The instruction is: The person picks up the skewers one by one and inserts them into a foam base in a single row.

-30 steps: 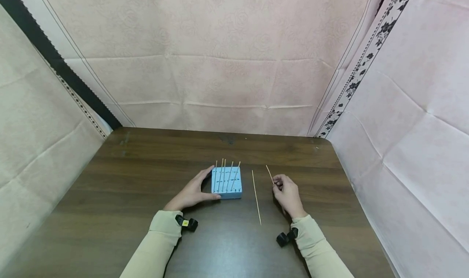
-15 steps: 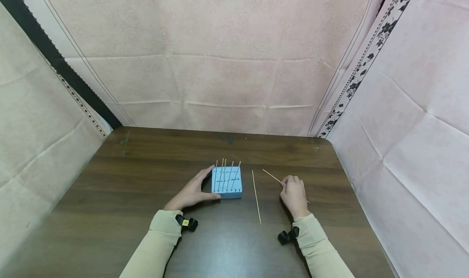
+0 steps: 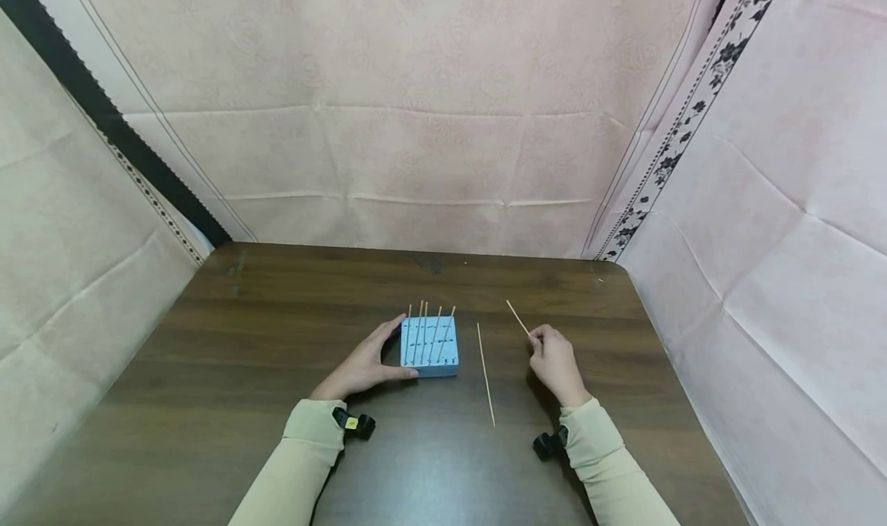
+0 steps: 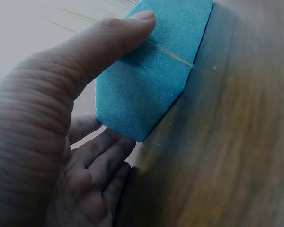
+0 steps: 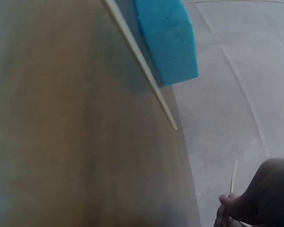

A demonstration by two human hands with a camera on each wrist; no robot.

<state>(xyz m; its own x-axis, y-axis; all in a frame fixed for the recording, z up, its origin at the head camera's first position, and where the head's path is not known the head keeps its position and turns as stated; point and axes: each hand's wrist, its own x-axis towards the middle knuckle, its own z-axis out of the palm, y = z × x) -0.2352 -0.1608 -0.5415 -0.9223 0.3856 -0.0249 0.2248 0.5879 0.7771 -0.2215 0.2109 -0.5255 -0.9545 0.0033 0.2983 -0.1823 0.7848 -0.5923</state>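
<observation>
In the head view my left hand (image 3: pixel 363 364) grips a blue foam block (image 3: pixel 438 371) at its left side, thumb on the near face, fingers toward the far edge. Several thin wooden sticks (image 3: pixel 420 318) stand in the block's top, some leaning. The left wrist view has the thumb across the blue foam block (image 4: pixel 132 97), with the other fingers behind its edge. My right hand (image 3: pixel 557 366), to the right of the block, pinches a thin wooden stick (image 3: pixel 518 317) that points away and leftward; its near part is hidden by the hand.
A loose wooden stick (image 3: pixel 486 375) lies on the brown wooden table (image 3: pixel 312 295) between block and right hand. Pale cloth walls (image 3: pixel 416 156) enclose the table's back and sides. Small black cameras sit on both wrists.
My right hand turns over and back, shifting slightly right; its stick swings low to the left, then points steeper away again. The left hand and block stay put.
</observation>
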